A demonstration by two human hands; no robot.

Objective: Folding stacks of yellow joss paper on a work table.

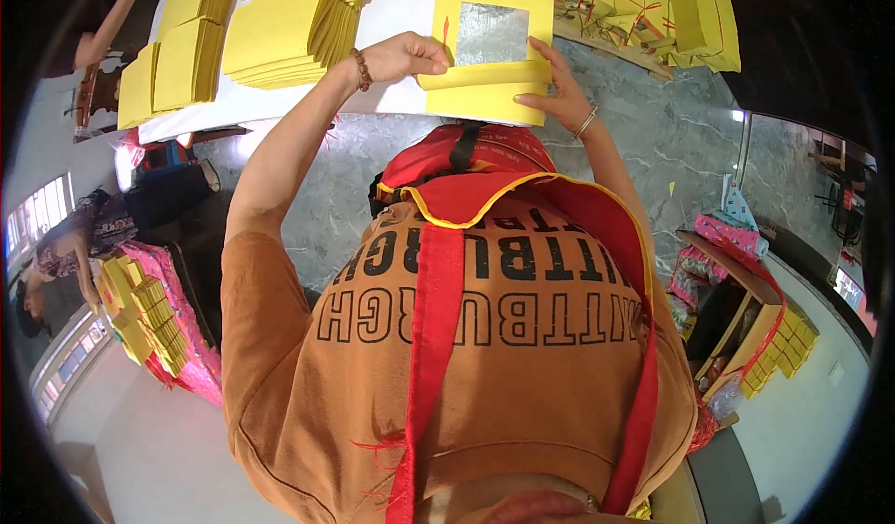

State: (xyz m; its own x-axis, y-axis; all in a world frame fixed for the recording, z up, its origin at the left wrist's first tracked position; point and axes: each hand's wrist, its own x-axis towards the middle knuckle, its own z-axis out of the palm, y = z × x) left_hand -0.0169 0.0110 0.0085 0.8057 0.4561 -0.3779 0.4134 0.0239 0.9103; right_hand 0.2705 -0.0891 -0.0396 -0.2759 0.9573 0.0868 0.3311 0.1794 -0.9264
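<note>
A yellow paper sheet with a silver foil square (491, 34) lies near the table's front edge, its near part folded up into a yellow strip (489, 75). More yellow paper (475, 103) shows beneath it. My left hand (410, 55) is closed on the left end of the fold, thumb and fingers pressed together. At the right end, my right hand (557, 86) has thumb and forefinger spread, touching the paper on either side of the fold. A beaded bracelet (362, 70) circles my left wrist.
Stacks of folded yellow paper (280, 34) stand on the white-covered table (392, 100) to the left. Yellow bundles tied with red string (643, 6) sit at the upper right. Boxes of yellow packets (783, 342) are low at the right. Another person's arm (117, 16) shows at upper left.
</note>
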